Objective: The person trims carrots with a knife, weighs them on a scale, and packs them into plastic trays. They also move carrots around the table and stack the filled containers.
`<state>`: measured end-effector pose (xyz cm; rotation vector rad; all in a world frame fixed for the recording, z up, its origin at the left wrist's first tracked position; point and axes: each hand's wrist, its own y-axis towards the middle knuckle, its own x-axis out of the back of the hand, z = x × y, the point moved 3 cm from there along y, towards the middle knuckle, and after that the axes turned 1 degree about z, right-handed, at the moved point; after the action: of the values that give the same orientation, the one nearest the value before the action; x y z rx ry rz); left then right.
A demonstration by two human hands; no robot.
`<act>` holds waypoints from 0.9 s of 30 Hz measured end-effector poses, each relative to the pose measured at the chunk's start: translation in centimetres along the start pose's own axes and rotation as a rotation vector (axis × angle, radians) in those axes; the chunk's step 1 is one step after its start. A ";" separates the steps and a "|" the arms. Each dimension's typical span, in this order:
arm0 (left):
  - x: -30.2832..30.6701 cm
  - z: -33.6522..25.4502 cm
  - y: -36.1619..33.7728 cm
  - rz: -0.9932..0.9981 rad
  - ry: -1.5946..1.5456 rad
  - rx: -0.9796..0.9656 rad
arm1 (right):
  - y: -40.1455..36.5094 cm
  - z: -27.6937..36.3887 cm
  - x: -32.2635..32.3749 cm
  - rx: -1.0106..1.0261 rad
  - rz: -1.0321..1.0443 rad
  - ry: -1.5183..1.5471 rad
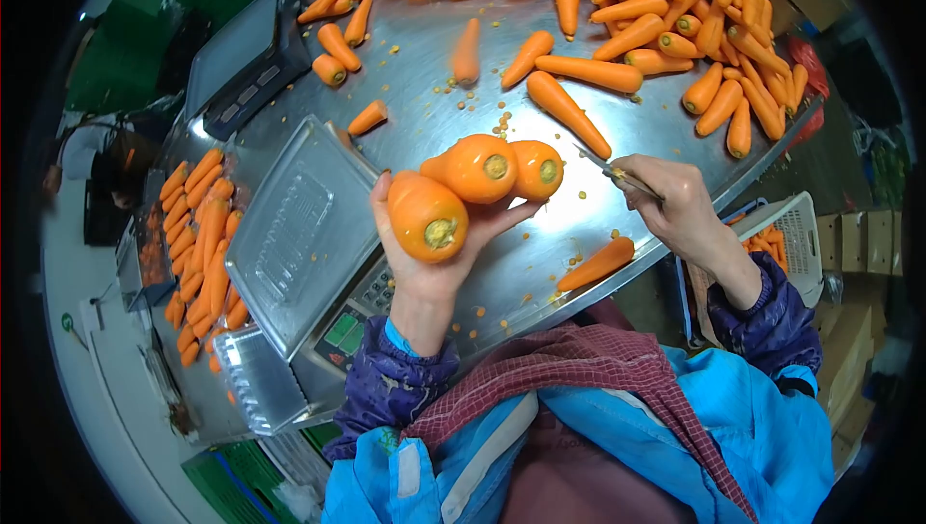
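Observation:
Three trimmed carrots [424,220], their cut ends facing me, rest in my left hand [431,285], whose fingers and thumb close round them. My right hand [677,198] grips a small knife [632,182] by its handle, the blade pointing up and left over the metal table [415,70]. Just beyond the blade lies a long whole carrot [569,115]. Nearer me, a loose carrot [596,264] sits by the table's front edge. Small orange trimmings are scattered between. Beside my left hand stands a scale with a metal weighing tray [307,225].
A large heap of carrots [656,8] covers the far right of the table. Another scale [246,56] stands at the back left. Rows of carrots [204,244] lie far left, by clear plastic trays [258,381]. A white crate [801,244] and cardboard boxes [854,244] stand right.

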<state>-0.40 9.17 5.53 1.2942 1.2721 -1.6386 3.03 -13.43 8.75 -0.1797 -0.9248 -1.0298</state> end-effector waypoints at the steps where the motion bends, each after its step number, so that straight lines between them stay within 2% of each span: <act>1: 0.2 -0.1 -0.1 -0.002 -0.003 -0.018 | 0.2 0.2 0.0 -0.007 -0.011 -0.008; 5: 0.5 -0.6 -0.6 -0.018 -0.032 -0.035 | 1.3 1.0 -0.7 -0.118 0.069 0.126; 7: 0.5 -0.9 -1.0 0.012 0.004 -0.046 | 2.0 1.6 -1.3 -0.189 -0.004 0.341; 9: 0.3 -1.2 -1.4 -0.012 -0.009 -0.059 | 3.0 3.3 -1.6 -0.117 0.006 0.322; 11: 0.3 -1.9 -2.0 -0.038 -0.018 -0.071 | 3.7 5.8 -2.0 0.276 -0.025 0.066; 12: 0.4 -2.3 -2.3 -0.060 0.001 -0.078 | 3.8 6.8 -2.5 0.301 0.029 0.074; 14: 1.1 -3.1 -2.7 -0.080 0.015 -0.089 | 4.7 8.6 -2.7 0.361 -0.008 0.096; 16: 1.4 -3.6 -2.8 0.067 -0.210 -0.015 | 5.6 10.2 -3.3 0.494 -0.103 0.126; 19: 0.5 -3.0 -3.4 0.082 -0.081 0.013 | 6.5 11.6 -4.8 0.490 -0.062 -0.054; 20: 2.2 -3.9 -2.9 -0.113 0.027 -0.104 | 6.7 11.7 -5.0 0.502 -0.074 -0.120; 21: 1.7 -3.7 -2.9 -0.110 0.023 -0.105 | 6.9 11.7 -4.9 0.505 -0.071 -0.124; 23: 1.3 -3.1 -3.0 -0.241 0.062 -0.103 | 7.1 11.5 -4.9 0.522 -0.018 -0.139; 27: 1.9 -2.6 -2.7 -0.243 0.045 -0.080 | 7.1 11.1 -4.5 0.550 0.000 -0.148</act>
<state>-2.58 12.58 4.35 1.1706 1.5568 -1.7110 1.44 -0.79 14.35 0.2070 -1.3081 -0.7356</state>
